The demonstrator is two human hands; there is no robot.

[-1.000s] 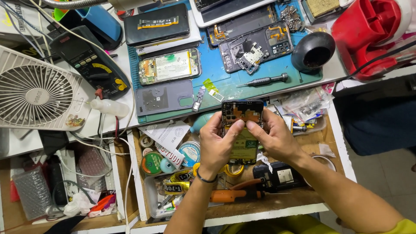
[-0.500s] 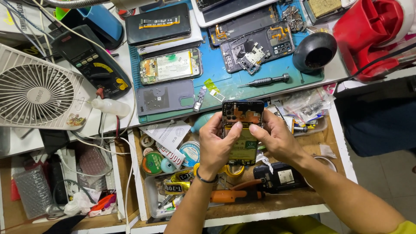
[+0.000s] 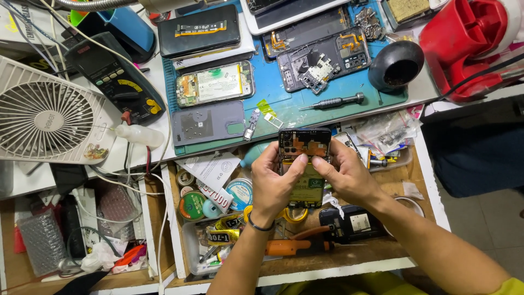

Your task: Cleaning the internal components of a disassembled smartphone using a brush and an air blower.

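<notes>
Orange flex cable and a green-labelled battery show on the opened phone (image 3: 305, 164), which both hands hold back side up over the open wooden drawer (image 3: 382, 248), just below the front edge of the blue work mat (image 3: 327, 90). The left hand (image 3: 271, 183) wraps the phone's left edge, fingers curled behind it, its thumb laid across the upper part of the board. The right hand (image 3: 346, 175) grips the right edge the same way, its thumb meeting the left one near the middle, just under the orange cable. So the phone sits between the two palms, its top end sticking out above the fingers, its lower end hidden partly by the left palm. On the mat beyond lie a grey screwdriver (image 3: 333, 101), a grey back cover (image 3: 207, 123) and another opened phone (image 3: 214, 83). At the mat's right corner stands a black bowl (image 3: 396, 65). To the left sit a white fan (image 3: 46, 114) and a dark multimeter (image 3: 117, 79). Orange-handled pliers (image 3: 297, 243) lie in the drawer beneath the wrists.
</notes>
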